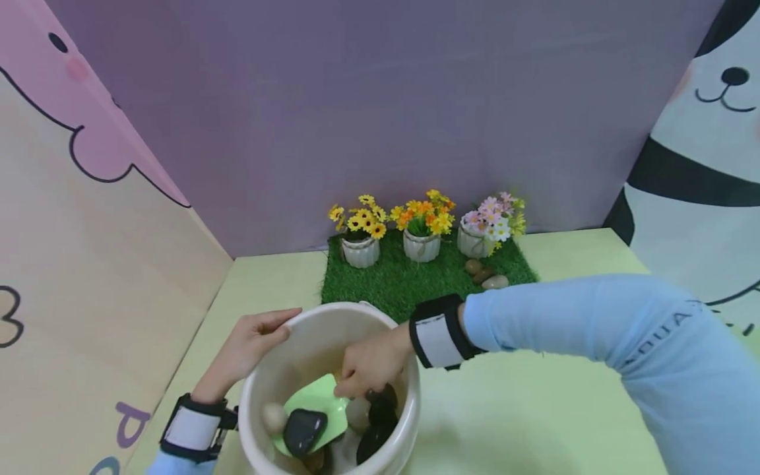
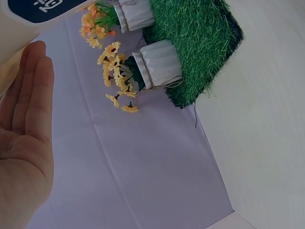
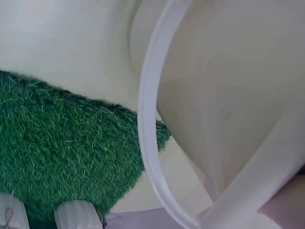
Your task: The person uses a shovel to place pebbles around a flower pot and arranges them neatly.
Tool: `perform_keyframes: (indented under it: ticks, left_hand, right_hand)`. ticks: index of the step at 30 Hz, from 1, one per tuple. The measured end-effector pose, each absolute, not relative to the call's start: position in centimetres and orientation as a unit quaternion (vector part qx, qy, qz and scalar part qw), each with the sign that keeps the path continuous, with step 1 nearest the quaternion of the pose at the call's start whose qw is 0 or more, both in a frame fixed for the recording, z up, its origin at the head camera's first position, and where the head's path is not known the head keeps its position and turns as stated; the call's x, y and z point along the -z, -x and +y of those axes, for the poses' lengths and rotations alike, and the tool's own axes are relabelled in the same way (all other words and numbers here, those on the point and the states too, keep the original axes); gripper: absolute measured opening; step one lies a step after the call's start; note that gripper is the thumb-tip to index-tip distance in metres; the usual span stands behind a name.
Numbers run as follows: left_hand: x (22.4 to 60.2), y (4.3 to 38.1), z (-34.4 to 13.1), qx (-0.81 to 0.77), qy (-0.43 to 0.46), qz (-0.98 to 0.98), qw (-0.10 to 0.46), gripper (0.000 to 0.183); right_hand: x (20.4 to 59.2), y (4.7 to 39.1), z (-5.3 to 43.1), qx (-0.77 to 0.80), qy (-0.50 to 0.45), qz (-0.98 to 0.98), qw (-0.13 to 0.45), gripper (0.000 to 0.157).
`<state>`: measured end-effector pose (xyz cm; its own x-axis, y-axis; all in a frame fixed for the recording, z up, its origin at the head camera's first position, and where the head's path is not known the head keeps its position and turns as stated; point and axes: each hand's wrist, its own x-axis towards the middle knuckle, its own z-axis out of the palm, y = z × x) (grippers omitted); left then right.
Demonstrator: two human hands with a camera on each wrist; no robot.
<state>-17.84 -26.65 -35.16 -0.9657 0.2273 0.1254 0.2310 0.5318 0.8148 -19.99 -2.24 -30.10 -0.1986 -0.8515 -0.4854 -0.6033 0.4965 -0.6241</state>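
Note:
A white bucket [image 1: 408,422] stands at the front of the table with stones inside. My right hand [image 1: 374,361] reaches down into it, fingers curled round the handle end of a light green scoop [image 1: 315,397]. A glossy black stone [image 1: 305,432] lies on the scoop's blade, beside a pale round stone [image 1: 274,418]. Grey and dark stones [image 1: 358,414] lie below my right hand. With fingers straight, my left hand [image 1: 252,346] touches the bucket's rim on the left; its palm and fingers show flat along the bucket in the left wrist view.
Behind the bucket lies a green artificial grass mat [image 1: 380,284]. Along its back stand pots with yellow flowers [image 1: 360,252], orange flowers [image 1: 421,247] and pink flowers [image 1: 474,243]. A few stones [image 1: 495,282] lie at the mat's right. Printed walls border both sides.

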Motion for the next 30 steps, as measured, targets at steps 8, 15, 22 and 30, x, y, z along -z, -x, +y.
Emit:
perform_keyframes:
  ticks: [8, 15, 22, 30]
  left_hand:
    - [34.5, 18.2, -26.7, 0.457, 0.137, -0.879, 0.003, 0.035]
    - [34.8, 17.8, -26.7, 0.478, 0.129, -0.868, -0.015, 0.036]
    - [35.2, 17.7, -26.6, 0.469, 0.131, -0.873, -0.002, 0.035]
    - [35.0, 17.8, -26.7, 0.474, 0.121, -0.872, -0.011, 0.034]
  right_hand:
    - [29.7, 20.4, -1.7, 0.192, 0.485, 0.770, 0.367, 0.043]
    - [29.3, 20.3, -1.1, 0.240, 0.456, 0.759, 0.398, 0.039]
    - [28.0, 21.0, 0.3, 0.250, 0.426, 0.769, 0.407, 0.042]
    - [26.2, 22.9, 3.3, 0.267, 0.375, 0.800, 0.385, 0.027]
